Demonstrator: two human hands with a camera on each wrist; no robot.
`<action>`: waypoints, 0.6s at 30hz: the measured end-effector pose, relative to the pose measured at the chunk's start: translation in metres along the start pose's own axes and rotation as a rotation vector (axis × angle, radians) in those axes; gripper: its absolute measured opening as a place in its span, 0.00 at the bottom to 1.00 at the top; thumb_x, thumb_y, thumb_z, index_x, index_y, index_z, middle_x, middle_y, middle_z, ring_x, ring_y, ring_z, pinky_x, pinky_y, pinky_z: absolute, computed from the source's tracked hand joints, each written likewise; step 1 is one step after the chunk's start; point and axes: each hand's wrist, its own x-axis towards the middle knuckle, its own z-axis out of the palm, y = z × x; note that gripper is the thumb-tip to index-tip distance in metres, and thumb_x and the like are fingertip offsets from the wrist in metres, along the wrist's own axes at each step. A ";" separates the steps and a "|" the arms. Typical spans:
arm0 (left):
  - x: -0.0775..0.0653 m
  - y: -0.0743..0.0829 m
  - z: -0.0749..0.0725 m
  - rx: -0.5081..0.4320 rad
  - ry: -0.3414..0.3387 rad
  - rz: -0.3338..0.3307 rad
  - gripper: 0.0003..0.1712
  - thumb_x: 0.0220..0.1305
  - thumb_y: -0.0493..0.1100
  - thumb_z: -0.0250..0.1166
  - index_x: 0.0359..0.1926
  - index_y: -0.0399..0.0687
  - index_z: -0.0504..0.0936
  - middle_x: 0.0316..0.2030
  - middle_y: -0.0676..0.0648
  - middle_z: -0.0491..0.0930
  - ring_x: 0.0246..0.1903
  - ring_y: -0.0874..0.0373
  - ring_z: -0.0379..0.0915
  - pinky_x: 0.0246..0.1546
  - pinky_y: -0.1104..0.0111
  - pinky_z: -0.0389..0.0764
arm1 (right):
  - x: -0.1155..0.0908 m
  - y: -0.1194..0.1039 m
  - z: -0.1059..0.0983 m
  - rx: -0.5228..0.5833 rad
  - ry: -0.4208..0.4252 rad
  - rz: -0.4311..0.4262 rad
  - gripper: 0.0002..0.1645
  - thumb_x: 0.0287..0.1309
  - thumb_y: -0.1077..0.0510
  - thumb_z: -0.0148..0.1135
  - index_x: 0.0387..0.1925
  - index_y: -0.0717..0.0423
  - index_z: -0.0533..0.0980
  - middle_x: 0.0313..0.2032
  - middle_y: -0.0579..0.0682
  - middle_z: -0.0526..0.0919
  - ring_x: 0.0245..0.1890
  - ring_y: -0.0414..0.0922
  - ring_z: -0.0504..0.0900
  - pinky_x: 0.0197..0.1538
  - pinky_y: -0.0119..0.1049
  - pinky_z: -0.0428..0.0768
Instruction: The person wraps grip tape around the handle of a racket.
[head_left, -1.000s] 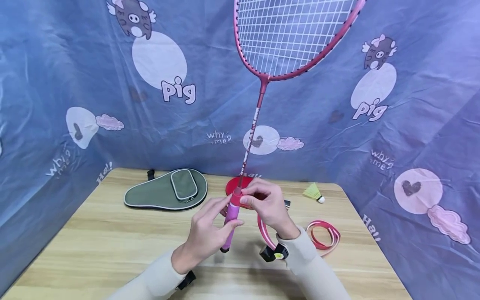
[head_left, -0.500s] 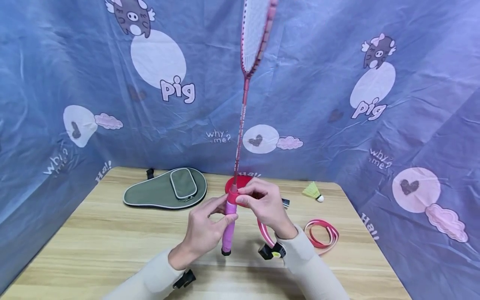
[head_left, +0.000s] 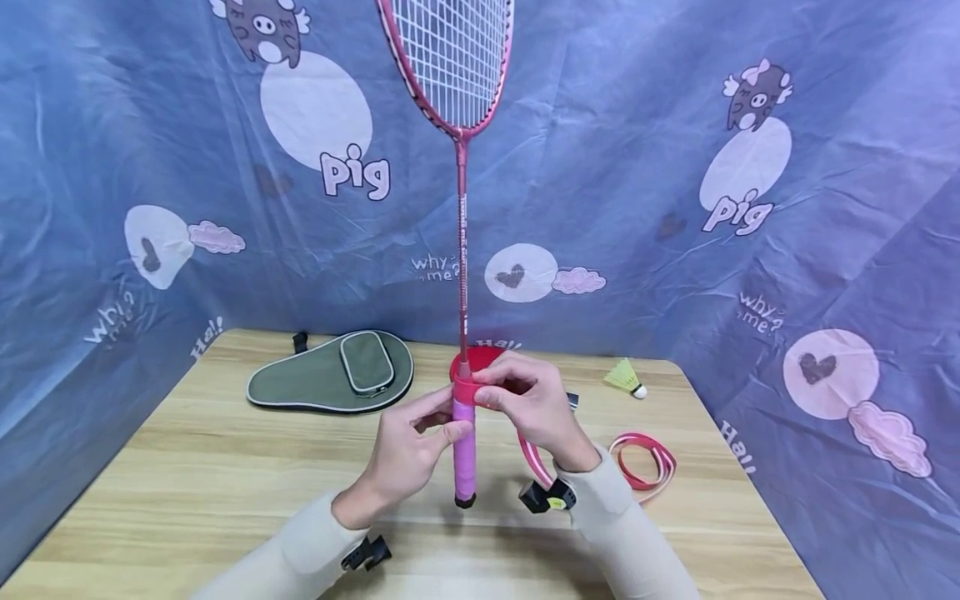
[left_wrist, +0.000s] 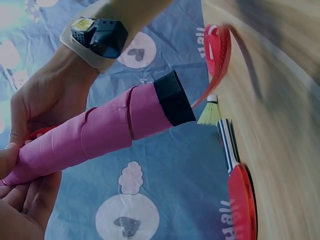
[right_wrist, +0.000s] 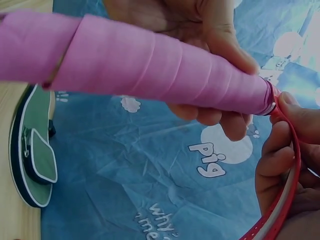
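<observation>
A badminton racket with a red frame and white strings stands nearly upright, its head cut off by the top of the head view. Its handle is wrapped in overlapping pink tape and ends in a black cap. My left hand holds the upper handle between thumb and fingers. At the top of the handle, my right hand pinches red grip tape, which goes round the handle there. From the right fingers the tape's loose length, pale on one side, hangs down towards the table.
On the wooden table, a green paddle case lies at the back left. Behind my hands is a red table tennis paddle. A yellow shuttlecock lies back right; coiled red tape lies nearer. Blue printed cloth surrounds the table.
The racket has turned about its shaft, its head going edge-on and then facing front again. It has also tilted from rightward to nearly upright. Both hands keep their holds.
</observation>
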 end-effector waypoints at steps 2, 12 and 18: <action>0.000 0.001 -0.001 -0.015 -0.014 -0.020 0.27 0.58 0.29 0.71 0.60 0.28 0.79 0.43 0.34 0.88 0.39 0.66 0.84 0.44 0.70 0.87 | 0.000 -0.001 -0.001 -0.017 0.000 -0.006 0.10 0.52 0.74 0.72 0.39 0.67 0.85 0.34 0.61 0.86 0.32 0.36 0.79 0.29 0.28 0.81; 0.002 0.004 -0.004 -0.064 -0.090 -0.078 0.27 0.63 0.29 0.67 0.63 0.26 0.75 0.49 0.31 0.86 0.45 0.68 0.82 0.48 0.72 0.86 | 0.001 0.001 -0.005 -0.096 0.024 -0.038 0.09 0.50 0.74 0.73 0.36 0.66 0.86 0.30 0.58 0.86 0.31 0.35 0.78 0.26 0.27 0.77; 0.004 0.002 -0.004 -0.111 -0.103 -0.092 0.26 0.64 0.28 0.66 0.62 0.23 0.75 0.49 0.28 0.84 0.45 0.70 0.82 0.47 0.73 0.86 | 0.002 0.001 -0.008 -0.073 -0.007 -0.026 0.10 0.50 0.73 0.73 0.37 0.66 0.86 0.31 0.58 0.86 0.31 0.36 0.79 0.26 0.28 0.79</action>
